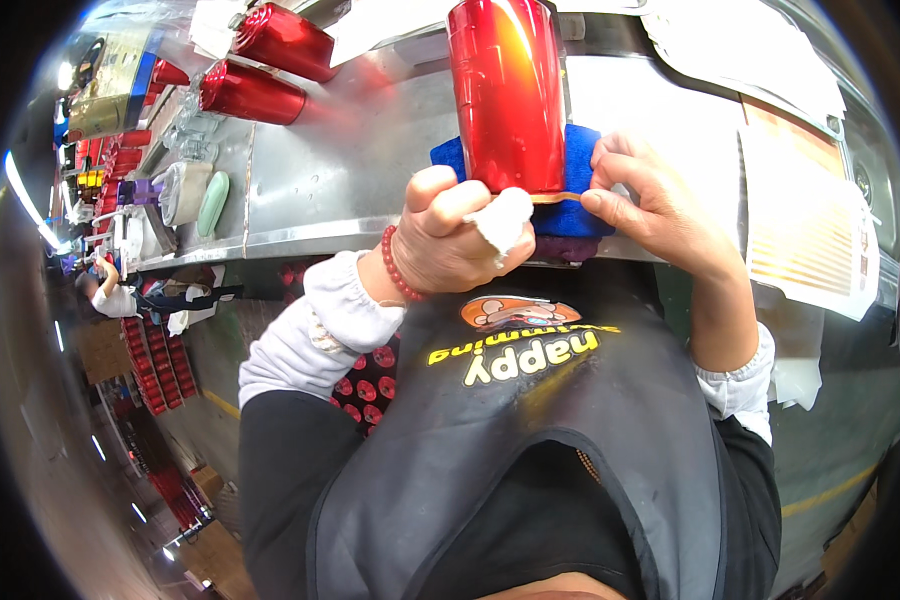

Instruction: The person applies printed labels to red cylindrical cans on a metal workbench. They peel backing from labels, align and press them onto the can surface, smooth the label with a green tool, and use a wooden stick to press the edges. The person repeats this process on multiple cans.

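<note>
A shiny red metal cylinder [506, 97], perhaps a tumbler body, lies on a folded blue cloth [581, 150] with one end facing me. Across that near end runs a thin tan strip [559, 198]. My right hand [656, 199] pinches the strip's right end between thumb and forefinger, at the blue cloth's edge. At the cylinder's lower left, my left hand [457, 240] is curled, with a white cloth [504, 221] at its fingers. The strip's left end is hidden there. A dark purple cloth [566, 249] sits under the blue one.
Two red cylinders [251, 91] [285, 41] lie on the metal bench [330, 165] at left. A green oval object [213, 202] is beside a white container [185, 193]. Printed sheets [810, 232] are at right. Another person [116, 296] is far left. Red pieces [367, 386] fill a tray below the bench.
</note>
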`<state>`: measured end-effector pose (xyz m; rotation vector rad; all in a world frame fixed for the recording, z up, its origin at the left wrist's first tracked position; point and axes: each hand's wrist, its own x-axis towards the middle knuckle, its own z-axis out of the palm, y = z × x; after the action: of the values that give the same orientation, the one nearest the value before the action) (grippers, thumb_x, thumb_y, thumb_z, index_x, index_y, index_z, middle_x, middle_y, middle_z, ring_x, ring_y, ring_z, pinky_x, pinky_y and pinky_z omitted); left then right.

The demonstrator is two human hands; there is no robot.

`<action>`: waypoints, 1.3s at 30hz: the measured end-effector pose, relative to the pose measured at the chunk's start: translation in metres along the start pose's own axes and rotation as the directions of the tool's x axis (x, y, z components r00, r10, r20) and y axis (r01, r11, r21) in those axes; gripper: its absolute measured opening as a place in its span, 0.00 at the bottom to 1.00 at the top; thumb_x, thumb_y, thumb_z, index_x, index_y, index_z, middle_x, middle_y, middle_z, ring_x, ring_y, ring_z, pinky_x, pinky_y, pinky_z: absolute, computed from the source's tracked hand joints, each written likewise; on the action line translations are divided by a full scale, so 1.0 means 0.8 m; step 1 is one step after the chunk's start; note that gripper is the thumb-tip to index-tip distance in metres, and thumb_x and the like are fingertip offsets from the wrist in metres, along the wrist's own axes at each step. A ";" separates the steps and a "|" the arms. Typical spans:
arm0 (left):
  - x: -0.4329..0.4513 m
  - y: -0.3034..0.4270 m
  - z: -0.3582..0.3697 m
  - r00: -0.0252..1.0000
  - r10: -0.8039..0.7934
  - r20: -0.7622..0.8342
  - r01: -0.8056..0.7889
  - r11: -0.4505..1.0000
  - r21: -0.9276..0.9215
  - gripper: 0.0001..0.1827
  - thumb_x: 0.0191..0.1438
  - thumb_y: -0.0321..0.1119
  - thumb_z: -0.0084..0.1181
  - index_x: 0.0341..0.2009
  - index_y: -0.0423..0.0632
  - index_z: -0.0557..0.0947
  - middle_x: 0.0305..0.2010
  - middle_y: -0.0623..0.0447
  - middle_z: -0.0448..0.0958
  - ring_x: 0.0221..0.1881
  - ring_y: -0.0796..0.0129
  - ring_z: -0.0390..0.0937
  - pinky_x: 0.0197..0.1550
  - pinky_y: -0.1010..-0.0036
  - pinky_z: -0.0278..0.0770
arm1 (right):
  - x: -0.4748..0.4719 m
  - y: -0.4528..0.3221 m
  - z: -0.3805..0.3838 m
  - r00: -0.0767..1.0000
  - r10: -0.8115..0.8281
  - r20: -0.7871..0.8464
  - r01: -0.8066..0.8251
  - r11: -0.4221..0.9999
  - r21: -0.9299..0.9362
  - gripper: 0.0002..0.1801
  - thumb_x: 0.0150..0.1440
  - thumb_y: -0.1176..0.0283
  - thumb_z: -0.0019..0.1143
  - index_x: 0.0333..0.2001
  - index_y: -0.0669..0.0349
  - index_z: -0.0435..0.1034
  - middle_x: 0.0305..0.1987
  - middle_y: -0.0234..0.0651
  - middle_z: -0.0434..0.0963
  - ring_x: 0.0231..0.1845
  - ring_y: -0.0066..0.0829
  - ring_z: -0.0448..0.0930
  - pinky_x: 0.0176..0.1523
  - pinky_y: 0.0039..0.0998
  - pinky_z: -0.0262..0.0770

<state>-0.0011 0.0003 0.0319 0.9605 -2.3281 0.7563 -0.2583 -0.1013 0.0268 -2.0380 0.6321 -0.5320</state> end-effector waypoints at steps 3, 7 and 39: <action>0.004 -0.003 0.009 0.999 0.040 0.006 -0.040 0.999 -0.011 0.16 0.35 0.31 0.65 0.30 0.70 0.82 0.54 0.68 0.74 0.49 0.66 0.63 0.46 0.65 0.64 | -0.001 0.002 0.002 1.000 0.005 -0.006 -0.005 1.000 0.013 0.13 0.64 0.65 0.61 0.35 0.62 0.68 0.44 0.37 0.69 0.46 0.36 0.71 0.52 0.33 0.70; 0.003 -0.008 0.004 0.999 0.032 0.001 -0.032 0.999 -0.028 0.19 0.37 0.32 0.67 0.35 0.72 0.83 0.53 0.67 0.74 0.48 0.66 0.63 0.47 0.65 0.65 | 0.000 0.003 0.001 1.000 -0.013 -0.014 0.013 1.000 -0.003 0.13 0.64 0.65 0.61 0.35 0.62 0.68 0.44 0.37 0.69 0.46 0.36 0.71 0.51 0.33 0.69; -0.003 -0.010 -0.007 0.998 -0.025 -0.055 0.022 0.997 -0.069 0.15 0.32 0.35 0.62 0.30 0.68 0.82 0.46 0.67 0.76 0.45 0.65 0.64 0.46 0.67 0.66 | -0.018 -0.023 -0.020 0.997 0.081 0.008 -0.081 0.995 0.053 0.13 0.64 0.64 0.63 0.37 0.63 0.70 0.47 0.39 0.67 0.50 0.33 0.69 0.51 0.29 0.68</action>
<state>0.0077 0.0002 0.0368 0.9239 -2.2756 0.6809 -0.2749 -0.0937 0.0490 -1.9546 0.6872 -0.4901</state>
